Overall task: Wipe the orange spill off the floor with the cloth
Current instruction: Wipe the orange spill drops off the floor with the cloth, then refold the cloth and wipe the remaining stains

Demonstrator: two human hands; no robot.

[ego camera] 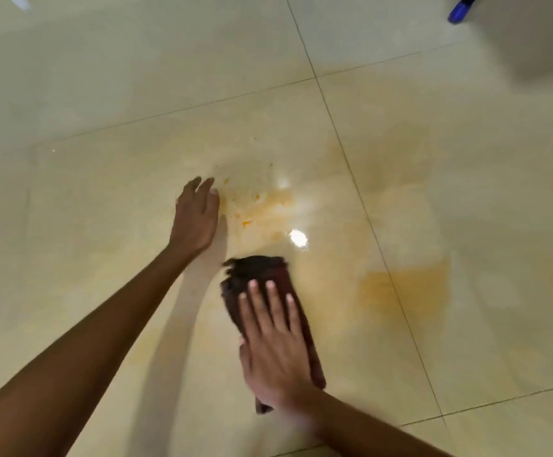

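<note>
The orange spill (407, 285) lies on the floor (104, 94), a surface of glossy cream tiles, in 2 stronger patches joined by a faint yellowish film. The deeper patch sits to the right of the cloth (255, 275) and straddles a grout line (361, 192) that runs from the top of the view down to the lower right. The paler, speckled patch lies farther from the person, just beside the fingertips of the left hand (196, 219), with a few small orange flecks around it.

The cloth is dark maroon, bunched into a long shape on the floor between the 2 patches, its frayed end pointing away from the person. The right hand (275, 341) lies flat on top of it, palm down, with 4 fingers straight and slightly spread and the thumb along the cloth's left edge; it presses the cloth rather than gripping it.

The left hand is open too, palm down, fingers straight and close together, holding nothing. Whether it touches the tile or hovers just above it cannot be told.

A bright glare spot (298, 238) shines on the tile just beyond the cloth. A blue object (459, 9) shows at the top right edge.
</note>
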